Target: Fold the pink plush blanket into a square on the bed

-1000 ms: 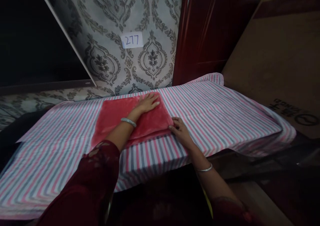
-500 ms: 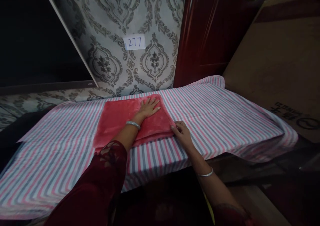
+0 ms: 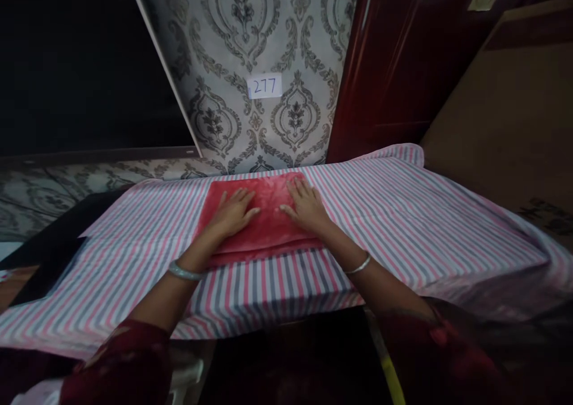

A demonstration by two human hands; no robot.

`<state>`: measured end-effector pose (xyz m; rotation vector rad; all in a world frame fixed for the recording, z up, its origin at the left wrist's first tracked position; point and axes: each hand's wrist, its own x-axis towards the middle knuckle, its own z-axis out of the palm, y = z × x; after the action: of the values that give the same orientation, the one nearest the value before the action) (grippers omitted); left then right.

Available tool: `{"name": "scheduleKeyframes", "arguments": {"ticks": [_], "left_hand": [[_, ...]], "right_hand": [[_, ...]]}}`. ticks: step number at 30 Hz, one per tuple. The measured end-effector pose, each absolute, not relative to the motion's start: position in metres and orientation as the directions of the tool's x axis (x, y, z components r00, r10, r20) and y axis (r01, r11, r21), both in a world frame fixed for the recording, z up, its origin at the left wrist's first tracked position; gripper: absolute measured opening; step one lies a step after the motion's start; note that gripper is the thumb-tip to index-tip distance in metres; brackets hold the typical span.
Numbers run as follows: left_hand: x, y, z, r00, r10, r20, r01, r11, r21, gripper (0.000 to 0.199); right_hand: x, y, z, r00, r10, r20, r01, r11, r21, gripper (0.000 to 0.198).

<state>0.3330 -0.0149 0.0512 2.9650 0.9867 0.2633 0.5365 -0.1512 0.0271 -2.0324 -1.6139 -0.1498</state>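
A folded red plush cloth [image 3: 268, 226] lies flat on a table covered by a striped tablecloth [image 3: 403, 214]. My left hand [image 3: 235, 211] rests palm down on the cloth's left half, fingers spread. On its right half lies my right hand [image 3: 305, 205], also flat with the fingers apart. Both hands touch the plush surface and hold nothing. Along the near edge the folded layers of the cloth show one over another.
Behind the table is a patterned wall with a paper label [image 3: 265, 86] reading 277. A dark screen [image 3: 89, 71] stands at the left back. At the right are a dark red door [image 3: 385, 65] and a large cardboard box [image 3: 510, 113].
My left hand has slid from the cloth's right part to its left. My right hand has let go of the right edge and now lies flat on top. The view has shifted left.
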Motion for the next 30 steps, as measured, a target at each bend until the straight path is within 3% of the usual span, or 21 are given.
{"name": "scheduleKeyframes", "arguments": {"ticks": [5, 9, 18, 26, 30], "left_hand": [[0.29, -0.006, 0.018, 0.669, 0.736, 0.108, 0.741, -0.671, -0.017, 0.065], [0.283, -0.004, -0.003, 0.659, 0.737, 0.15, 0.744, -0.668, 0.012, 0.064], [0.279, 0.0, -0.004, 0.629, 0.771, 0.098, 0.757, -0.636, 0.15, 0.067], [0.278, -0.005, -0.004, 0.633, 0.762, 0.136, 0.75, -0.648, 0.134, 0.065], [0.279, -0.009, 0.005, 0.642, 0.75, 0.161, 0.744, -0.659, 0.105, 0.062]], "right_hand": [[0.536, -0.151, -0.013, 0.357, 0.902, 0.243, 0.918, -0.291, -0.267, 0.071], [0.544, -0.159, -0.032, 0.367, 0.892, 0.264, 0.913, -0.29, -0.287, 0.071], [0.551, -0.157, -0.041, 0.351, 0.89, 0.291, 0.915, -0.26, -0.307, 0.07], [0.55, -0.154, -0.047, 0.348, 0.88, 0.323, 0.92, -0.255, -0.297, 0.071], [0.551, -0.153, -0.034, 0.362, 0.896, 0.259, 0.913, -0.284, -0.293, 0.069]]}}
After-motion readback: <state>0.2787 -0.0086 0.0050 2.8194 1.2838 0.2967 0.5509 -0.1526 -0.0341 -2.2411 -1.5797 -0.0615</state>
